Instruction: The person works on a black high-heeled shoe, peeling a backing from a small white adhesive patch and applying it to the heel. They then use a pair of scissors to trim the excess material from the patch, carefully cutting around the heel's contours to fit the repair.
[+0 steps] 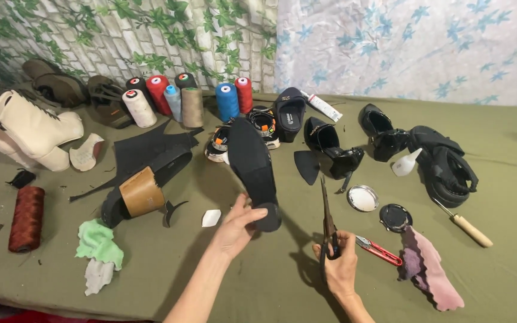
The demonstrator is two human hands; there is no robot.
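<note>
While the left hand [236, 230] grips the black shoe sole [251, 167] at its heel end, fingers curled beneath, thumb on top, the sole points away over the desk [510, 143]. Right hand [339, 266] fingers are closed through the handles of upright scissors [327, 221], just right of the sole.

thread cones [189, 98] 11 o'clock, by wall | cream boots [28, 128] 9 o'clock | brown spool [27, 218] 8 o'clock | green rag [98, 242] 7 o'clock | pink cloth [429, 266] 4 o'clock | wooden-handled awl [465, 226] 3 o'clock | red snips [379, 251] 5 o'clock
</note>
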